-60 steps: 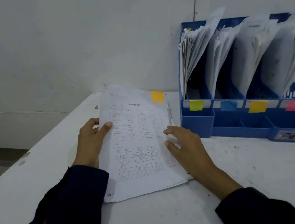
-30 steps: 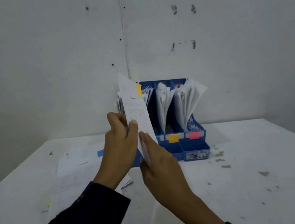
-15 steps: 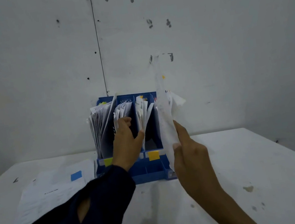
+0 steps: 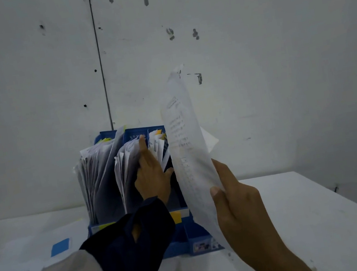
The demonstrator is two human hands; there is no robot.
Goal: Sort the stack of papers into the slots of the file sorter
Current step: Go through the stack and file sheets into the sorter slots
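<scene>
A blue file sorter (image 4: 183, 241) stands against the wall, its slots packed with white papers (image 4: 98, 172). My left hand (image 4: 152, 175) reaches into it, the forefinger straight up against the papers between the second and third slots. My right hand (image 4: 233, 199) pinches the lower edge of a printed sheet (image 4: 186, 148), held upright and edge-on in front of the sorter's right slots. The stack of papers (image 4: 17, 264) lies flat on the table at the left, with a blue sticky tab (image 4: 60, 247) on the top sheet.
The white table (image 4: 293, 222) runs to a right edge near the wall. A grey-white wall rises straight behind the sorter. Coloured labels, yellow among them (image 4: 177, 217), mark the sorter's front; my dark sleeve (image 4: 130, 249) covers part of them.
Both hands lifted the yellow-tabbed sheet off the stack. The left hand let go and reached into the sorter's papers; its forefinger now points up. The right hand carries the sheet beside the sorter.
</scene>
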